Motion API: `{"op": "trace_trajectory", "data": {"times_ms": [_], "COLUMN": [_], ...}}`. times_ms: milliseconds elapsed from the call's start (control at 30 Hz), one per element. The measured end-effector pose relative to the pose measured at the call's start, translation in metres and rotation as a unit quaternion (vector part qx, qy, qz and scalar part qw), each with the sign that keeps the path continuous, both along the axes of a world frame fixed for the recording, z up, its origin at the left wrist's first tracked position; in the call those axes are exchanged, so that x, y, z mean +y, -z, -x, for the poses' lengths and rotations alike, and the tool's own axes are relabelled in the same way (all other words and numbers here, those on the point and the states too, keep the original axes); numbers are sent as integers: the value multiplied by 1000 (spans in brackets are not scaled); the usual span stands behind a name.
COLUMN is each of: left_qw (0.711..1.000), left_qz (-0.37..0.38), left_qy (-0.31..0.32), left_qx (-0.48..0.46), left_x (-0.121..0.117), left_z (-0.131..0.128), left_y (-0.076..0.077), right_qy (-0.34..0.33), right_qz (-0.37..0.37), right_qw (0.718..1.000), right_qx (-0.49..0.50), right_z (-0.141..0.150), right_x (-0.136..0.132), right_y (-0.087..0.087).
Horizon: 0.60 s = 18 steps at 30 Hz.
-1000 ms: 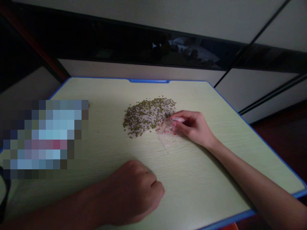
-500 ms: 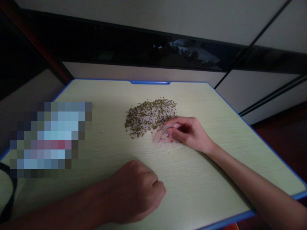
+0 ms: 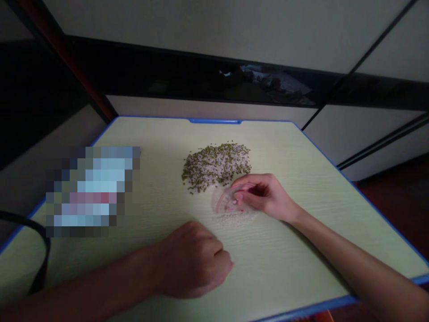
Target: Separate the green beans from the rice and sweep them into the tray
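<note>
A heap of green beans mixed with white rice [image 3: 217, 165] lies in the middle of the pale green table [image 3: 288, 250]. My right hand [image 3: 264, 197] pinches a small clear plastic protractor [image 3: 225, 201] with pink markings, its edge resting on the table just below the heap. A thin patch of white rice grains [image 3: 234, 218] lies in front of the protractor, apart from the heap. My left hand [image 3: 194, 261] rests on the table near the front edge as a closed fist; whether it holds anything is hidden.
The table has a blue rim [image 3: 214, 120]. A blurred-out object [image 3: 94, 190] lies on its left side. A dark strap or cable [image 3: 40, 250] curves over the front left corner. Pale wall panels with dark strips stand behind the table.
My right hand has dragged the protractor toward me, away from the heap, and the white rice grains lie nearer the front. The left fist has stayed put; the view shifted slightly.
</note>
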<state>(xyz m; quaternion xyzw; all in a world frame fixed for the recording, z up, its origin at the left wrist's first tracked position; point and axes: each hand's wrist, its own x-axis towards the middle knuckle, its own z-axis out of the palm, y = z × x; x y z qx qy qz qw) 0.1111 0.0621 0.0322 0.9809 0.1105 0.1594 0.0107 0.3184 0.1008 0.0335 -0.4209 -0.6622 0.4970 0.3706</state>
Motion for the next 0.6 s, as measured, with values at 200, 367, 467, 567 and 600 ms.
{"op": "trace_trajectory", "data": {"times_ms": [200,367,467,567,600], "left_qw": [999,998,992,985,983], "left_qz": [3,-51,-98,-120,-122], "left_qy": [20,-30,-75,-112,-117], "left_qx": [-25,-3,26,62,69], "left_x": [12,35,43,46,47], "left_z": [12,28,35,39,40], "left_y": [3,-3,-9,-12,-12], "right_qy": [87,98,85,64,54], "right_qz": [-14,-61,-89,-113,-117], "right_qw": [996,990,987,984,984], "right_qx": [-15,-80,-100,-119,-124], "right_z": [-9,-7,-5,-3,-2], "right_x": [7,9,9,9,9], "right_y": [2,4,4,5,5]}}
